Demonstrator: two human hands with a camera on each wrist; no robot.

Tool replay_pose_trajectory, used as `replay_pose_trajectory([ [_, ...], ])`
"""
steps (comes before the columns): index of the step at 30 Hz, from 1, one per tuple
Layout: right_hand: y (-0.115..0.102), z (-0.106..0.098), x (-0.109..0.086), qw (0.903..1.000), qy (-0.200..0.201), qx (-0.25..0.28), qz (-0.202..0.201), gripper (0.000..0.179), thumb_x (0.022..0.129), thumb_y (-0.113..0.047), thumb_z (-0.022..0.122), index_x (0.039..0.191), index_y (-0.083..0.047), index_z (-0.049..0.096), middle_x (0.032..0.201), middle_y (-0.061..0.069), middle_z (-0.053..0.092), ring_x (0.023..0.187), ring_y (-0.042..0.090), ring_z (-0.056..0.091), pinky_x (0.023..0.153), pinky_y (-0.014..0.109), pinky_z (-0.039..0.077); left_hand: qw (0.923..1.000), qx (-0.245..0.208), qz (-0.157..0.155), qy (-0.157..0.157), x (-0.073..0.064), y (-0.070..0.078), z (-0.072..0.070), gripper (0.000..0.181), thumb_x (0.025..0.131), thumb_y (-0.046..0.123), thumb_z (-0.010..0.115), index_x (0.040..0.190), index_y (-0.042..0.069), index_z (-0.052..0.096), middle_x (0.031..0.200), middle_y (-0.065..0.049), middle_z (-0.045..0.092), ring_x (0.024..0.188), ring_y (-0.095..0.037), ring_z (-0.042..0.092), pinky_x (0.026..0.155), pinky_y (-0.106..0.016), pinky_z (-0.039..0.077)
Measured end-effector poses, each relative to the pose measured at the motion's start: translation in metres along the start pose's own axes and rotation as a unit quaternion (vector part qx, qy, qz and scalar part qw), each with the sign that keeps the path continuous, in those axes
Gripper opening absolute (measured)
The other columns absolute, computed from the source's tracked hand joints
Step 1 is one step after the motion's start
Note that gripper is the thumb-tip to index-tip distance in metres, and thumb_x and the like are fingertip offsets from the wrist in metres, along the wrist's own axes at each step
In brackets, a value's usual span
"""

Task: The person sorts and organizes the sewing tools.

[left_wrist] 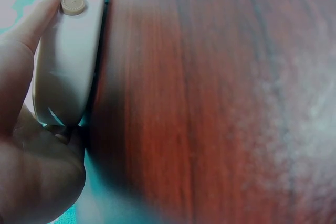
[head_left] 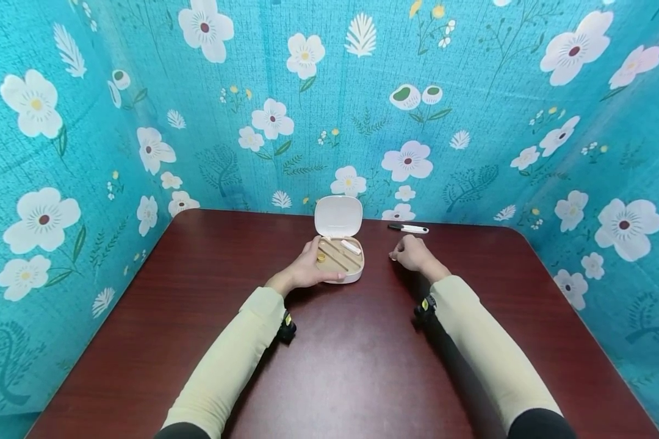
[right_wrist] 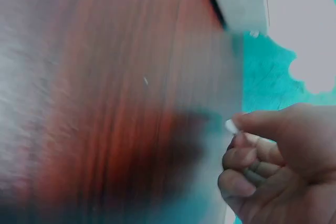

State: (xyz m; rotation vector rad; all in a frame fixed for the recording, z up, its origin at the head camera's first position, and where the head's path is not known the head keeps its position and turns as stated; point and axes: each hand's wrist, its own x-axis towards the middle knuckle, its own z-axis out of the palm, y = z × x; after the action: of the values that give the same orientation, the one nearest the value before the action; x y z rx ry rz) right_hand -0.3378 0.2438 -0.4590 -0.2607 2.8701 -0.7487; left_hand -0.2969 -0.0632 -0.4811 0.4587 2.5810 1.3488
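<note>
A small white jewelry box (head_left: 351,275) stands on the table with its lid (head_left: 338,216) raised. Its beige tray holds a gold ring-like piece (head_left: 321,257) and a white bar-shaped piece (head_left: 351,247). My left hand (head_left: 306,266) grips the box at its left side, thumb along the front. In the left wrist view a round beige button (left_wrist: 73,4) shows on the box's front. To the right of the box, my right hand (head_left: 412,253) pinches a tiny whitish piece (right_wrist: 231,126) between thumb and forefinger; its kind is too small to tell.
A black-and-white marker pen (head_left: 409,228) lies behind my right hand, close to the far edge of the dark red-brown table (head_left: 329,366). A turquoise flowered cloth (head_left: 318,134) hangs behind the table and at both sides.
</note>
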Motion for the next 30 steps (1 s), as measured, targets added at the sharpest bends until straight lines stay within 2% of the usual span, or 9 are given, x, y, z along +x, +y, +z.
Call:
replay_pose_trajectory([
  [5,-0.017,0.008,-0.014,0.9931,0.027,0.090,-0.069,0.021,0.097,-0.012,0.067,0.081,0.001,0.073,0.068,0.005,0.064,0.061,0.016,0.051,0.058,0.030,0.041,1.0000,0.001,0.000,0.000,0.000,0.000,0.001,0.114,0.076,0.042,0.091,0.159,0.012,0.020,0.153,-0.017,0.030,0.136,-0.029,0.039,0.114,-0.044,0.034],
  [9,-0.038,0.015,-0.022,0.9831,0.009,0.151,-0.103,0.017,0.098,-0.010,0.067,0.087,0.002,0.073,0.066,0.005,0.061,0.057,0.014,0.048,0.052,0.028,0.039,1.0000,0.003,0.005,0.006,0.001,0.000,0.001,0.111,0.075,0.041,0.091,0.157,0.011,0.022,0.151,-0.017,0.032,0.134,-0.029,0.040,0.113,-0.044,0.034],
  [13,-0.057,0.020,-0.028,0.9764,-0.010,0.171,-0.131,0.013,0.097,-0.007,0.066,0.091,0.001,0.074,0.060,-0.001,0.055,0.055,0.012,0.047,0.050,0.025,0.037,0.9999,0.006,0.006,0.007,0.002,-0.001,0.001,0.111,0.075,0.042,0.091,0.157,0.011,0.022,0.151,-0.018,0.032,0.134,-0.029,0.040,0.113,-0.044,0.034],
  [16,-0.069,0.022,-0.031,0.9746,-0.014,0.165,-0.151,0.012,0.097,-0.007,0.067,0.089,0.000,0.074,0.060,-0.003,0.054,0.054,0.011,0.045,0.050,0.025,0.035,1.0000,0.008,0.002,0.005,0.002,-0.001,0.001,0.113,0.075,0.044,0.091,0.158,0.011,0.021,0.152,-0.018,0.032,0.135,-0.029,0.040,0.113,-0.045,0.034],
  [19,-0.079,0.024,-0.031,0.9756,-0.003,0.138,-0.171,0.012,0.096,-0.007,0.068,0.087,-0.002,0.075,0.065,-0.002,0.059,0.058,0.011,0.047,0.053,0.025,0.037,1.0000,0.008,-0.001,0.004,0.001,-0.001,0.001,0.114,0.076,0.046,0.090,0.158,0.011,0.020,0.151,-0.018,0.032,0.135,-0.029,0.040,0.113,-0.045,0.034],
  [24,-0.093,0.031,-0.027,0.9795,0.005,0.090,-0.180,0.013,0.095,-0.009,0.069,0.084,-0.007,0.075,0.074,-0.003,0.067,0.066,0.012,0.052,0.059,0.028,0.041,0.9999,0.011,-0.001,0.004,0.002,-0.001,0.001,0.113,0.076,0.045,0.090,0.158,0.012,0.020,0.151,-0.018,0.032,0.132,-0.029,0.042,0.111,-0.045,0.036],
  [30,-0.104,0.038,-0.025,0.9801,-0.005,0.047,-0.193,0.014,0.092,-0.009,0.070,0.079,-0.010,0.076,0.068,-0.005,0.068,0.063,0.010,0.053,0.057,0.027,0.042,0.9999,0.015,0.004,0.000,0.004,-0.002,0.003,0.107,0.077,0.041,0.089,0.155,0.011,0.021,0.148,-0.019,0.032,0.127,-0.028,0.044,0.108,-0.042,0.037],
])
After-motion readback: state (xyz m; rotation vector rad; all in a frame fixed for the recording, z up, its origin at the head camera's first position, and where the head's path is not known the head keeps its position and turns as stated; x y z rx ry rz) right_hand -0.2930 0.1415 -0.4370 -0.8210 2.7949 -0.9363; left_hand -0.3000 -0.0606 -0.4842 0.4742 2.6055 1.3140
